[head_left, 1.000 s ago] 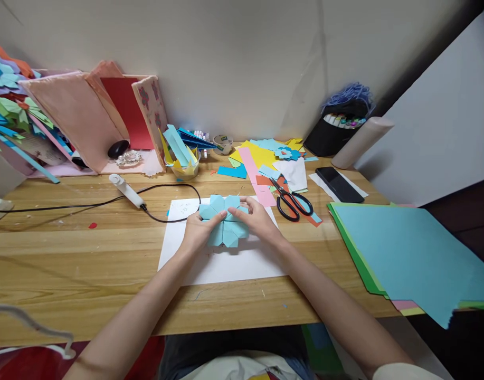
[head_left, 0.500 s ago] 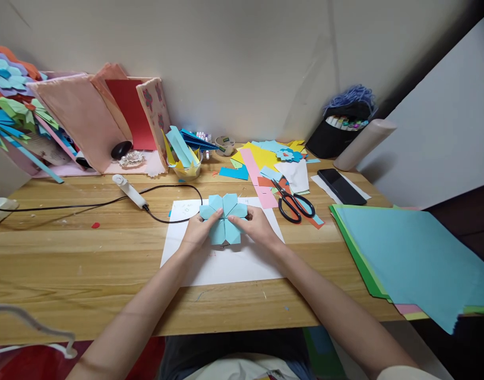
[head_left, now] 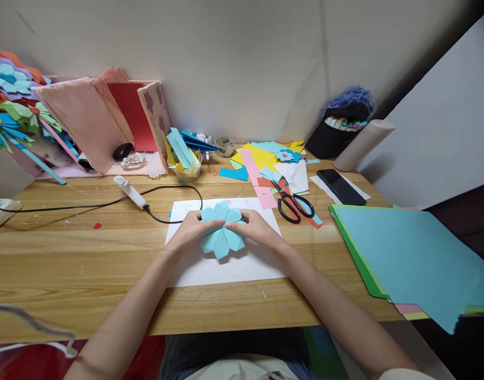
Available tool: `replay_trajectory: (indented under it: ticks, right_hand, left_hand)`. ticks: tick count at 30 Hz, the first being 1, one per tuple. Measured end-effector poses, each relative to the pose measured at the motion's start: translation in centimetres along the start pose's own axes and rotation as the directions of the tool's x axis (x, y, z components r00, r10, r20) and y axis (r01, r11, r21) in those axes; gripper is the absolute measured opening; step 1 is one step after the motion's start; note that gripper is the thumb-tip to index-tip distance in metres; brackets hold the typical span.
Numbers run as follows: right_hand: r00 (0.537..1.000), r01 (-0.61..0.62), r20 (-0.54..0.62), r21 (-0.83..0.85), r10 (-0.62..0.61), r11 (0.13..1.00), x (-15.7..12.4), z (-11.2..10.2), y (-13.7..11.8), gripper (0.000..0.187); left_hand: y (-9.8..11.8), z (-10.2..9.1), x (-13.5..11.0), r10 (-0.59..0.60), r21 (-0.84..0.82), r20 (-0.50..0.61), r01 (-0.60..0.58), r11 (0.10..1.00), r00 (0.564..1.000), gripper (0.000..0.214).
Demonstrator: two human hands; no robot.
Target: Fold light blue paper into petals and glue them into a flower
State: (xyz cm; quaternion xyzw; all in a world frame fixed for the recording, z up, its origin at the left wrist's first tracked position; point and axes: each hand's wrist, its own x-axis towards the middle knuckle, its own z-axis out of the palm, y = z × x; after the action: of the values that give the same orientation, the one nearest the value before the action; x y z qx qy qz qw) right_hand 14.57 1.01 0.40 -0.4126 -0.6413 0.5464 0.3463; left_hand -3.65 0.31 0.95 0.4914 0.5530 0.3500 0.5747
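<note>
A light blue folded paper flower (head_left: 221,244) with several petals is held between both hands, over a white sheet of paper (head_left: 229,272) on the desk. My left hand (head_left: 194,230) grips its left side, thumb laid across the top toward the centre. From the right, my right hand (head_left: 254,228) holds it the same way, and the two thumb tips nearly meet at the middle. The fingers under the flower are mostly hidden. Black-handled scissors (head_left: 293,203) lie to the right of my right hand, on paper scraps.
Coloured paper scraps (head_left: 259,158) lie behind the hands. A phone (head_left: 340,186) and a stack of coloured paper (head_left: 408,248) are on the right. At left are a white device with a black cable (head_left: 131,192) and a pink organiser (head_left: 83,121). A black pen bag (head_left: 324,140) stands behind.
The paper flower has turned in my hands and come slightly nearer; more separate petals now show around it. Both thumbs have shifted to lie flatter across its centre.
</note>
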Motion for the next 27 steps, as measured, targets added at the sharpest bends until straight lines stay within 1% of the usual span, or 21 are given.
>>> replay_trajectory:
  ticks: [2,5,6,7,11,15,22,25,27]
  right_hand:
    - [0.999,-0.051,0.001,0.046,0.051,0.998,0.1,-0.3,0.1,0.027]
    - [0.986,-0.154,0.078,0.066,0.149,0.986,0.1,-0.8,0.1,0.028]
    - [0.983,-0.168,0.079,0.069,0.163,0.983,0.1,-0.8,0.1,0.027]
    - [0.985,-0.170,0.055,0.077,0.166,0.982,0.1,-0.7,0.0,0.026]
    - [0.978,-0.163,-0.113,0.099,0.173,0.982,-0.1,0.1,-0.2,0.026]
    - [0.968,-0.123,-0.208,0.096,0.141,0.988,-0.1,0.6,0.1,0.027]
    - [0.971,-0.071,-0.219,0.128,0.098,0.989,0.0,0.5,0.1,0.028]
    - [0.970,-0.056,-0.226,0.175,0.095,0.983,0.0,0.7,0.1,0.028]
    - [0.969,-0.039,-0.228,0.224,0.091,0.974,0.0,1.0,0.2,0.031]
  left_hand:
    - [0.0,0.0,0.2,0.024,-0.009,-0.066,-0.025,1.000,0.998,0.039]
    - [0.0,-0.2,0.3,0.016,-0.040,-0.150,-0.023,0.999,0.989,0.041]
    - [-0.1,-0.2,0.4,0.014,-0.051,-0.171,-0.023,0.998,0.985,0.041]
    - [-0.2,-0.2,0.4,0.016,-0.061,-0.184,-0.028,0.998,0.983,0.041]
    - [-0.6,0.0,0.5,0.033,-0.075,-0.218,-0.051,0.996,0.975,0.038]
    - [-0.5,0.2,0.3,0.027,-0.059,-0.234,-0.042,0.997,0.972,0.037]
    - [0.4,0.3,-0.2,-0.024,-0.078,-0.185,0.009,0.997,0.983,0.040]
    - [0.4,0.4,-0.1,-0.051,-0.119,-0.193,0.028,0.992,0.980,0.040]
    - [0.2,0.6,0.0,-0.072,-0.165,-0.219,0.036,0.986,0.973,0.040]
